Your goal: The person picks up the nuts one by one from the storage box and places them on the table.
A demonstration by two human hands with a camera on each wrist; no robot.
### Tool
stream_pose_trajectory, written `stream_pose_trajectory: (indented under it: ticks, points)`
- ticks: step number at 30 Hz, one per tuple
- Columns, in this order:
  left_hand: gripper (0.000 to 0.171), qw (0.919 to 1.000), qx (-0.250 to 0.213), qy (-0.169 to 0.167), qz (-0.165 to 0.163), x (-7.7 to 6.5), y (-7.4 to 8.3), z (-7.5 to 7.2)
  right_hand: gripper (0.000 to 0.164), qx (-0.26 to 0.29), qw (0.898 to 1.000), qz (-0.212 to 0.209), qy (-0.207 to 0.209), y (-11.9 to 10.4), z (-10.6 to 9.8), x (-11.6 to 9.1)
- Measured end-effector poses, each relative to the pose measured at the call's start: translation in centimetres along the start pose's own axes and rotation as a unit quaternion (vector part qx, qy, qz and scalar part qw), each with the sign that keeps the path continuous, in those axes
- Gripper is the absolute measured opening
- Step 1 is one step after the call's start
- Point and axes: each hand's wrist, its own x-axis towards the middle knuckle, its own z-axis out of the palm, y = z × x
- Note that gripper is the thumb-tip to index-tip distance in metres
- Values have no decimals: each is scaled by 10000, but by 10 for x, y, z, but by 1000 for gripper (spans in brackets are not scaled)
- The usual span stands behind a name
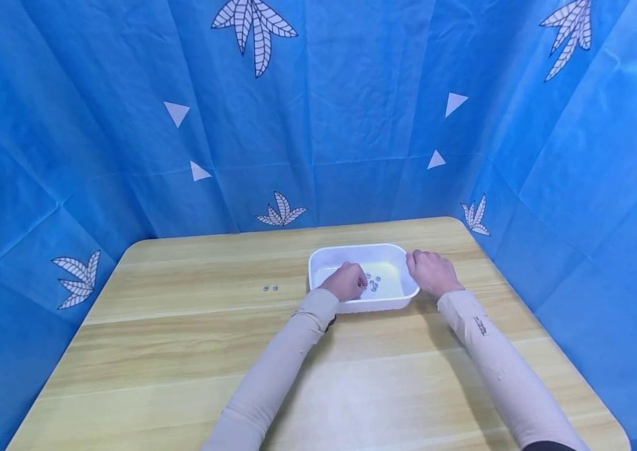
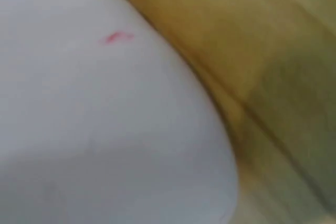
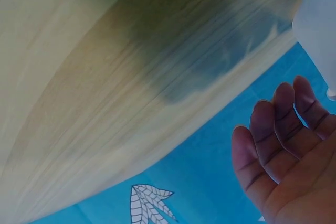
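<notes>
A white rectangular tray (image 1: 326,254) stands on the table with several small shiny, clear-looking beads (image 1: 374,286) inside. My left hand (image 1: 345,282) reaches over the near left wall into it. Its fingers bend down beside the beads, and I cannot tell whether a bead is between the fingertips. At the right end of the tray, my right hand (image 1: 433,272) grips the rim. From below, in the right wrist view, its fingers (image 3: 286,124) curve outside the wall, thumb hidden. The left wrist view shows only the blurred tray wall (image 2: 131,108) close up.
Two similar small shiny beads (image 1: 270,288) lie on the wooden table (image 1: 183,351), left of the tray. A blue curtain (image 1: 352,156) with white leaf and triangle prints hangs behind the table and along its sides.
</notes>
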Motion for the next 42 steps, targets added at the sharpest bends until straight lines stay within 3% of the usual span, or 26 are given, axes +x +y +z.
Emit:
stream_pose_trajectory:
  ticks: [5, 9, 18, 31, 35, 42]
  points:
    - [23, 9995, 285, -86, 118, -1, -1, -4, 59, -25, 10000, 17, -10, -1, -1, 1]
    - [13, 9988, 436, -72, 217, -3, -3, -4, 56, -28, 10000, 23, 26, -1, 0, 2]
    - [12, 9988, 191, 63, 446, -5, -7, -9, 55, -38, 10000, 13, 62, -2, 0, 2]
    - [17, 9957, -731, 331, 473, -8, -14, -13, 57, -111, 9999, 13, 41, -4, -3, 0]
    - [18, 9924, -1054, 496, 404, -8, -13, -15, 56, -115, 9999, 15, 27, -6, -4, 0]
    - [20, 9808, -1707, 705, 631, -9, -15, -17, 56, -76, 9999, 59, -44, -5, -5, -1]
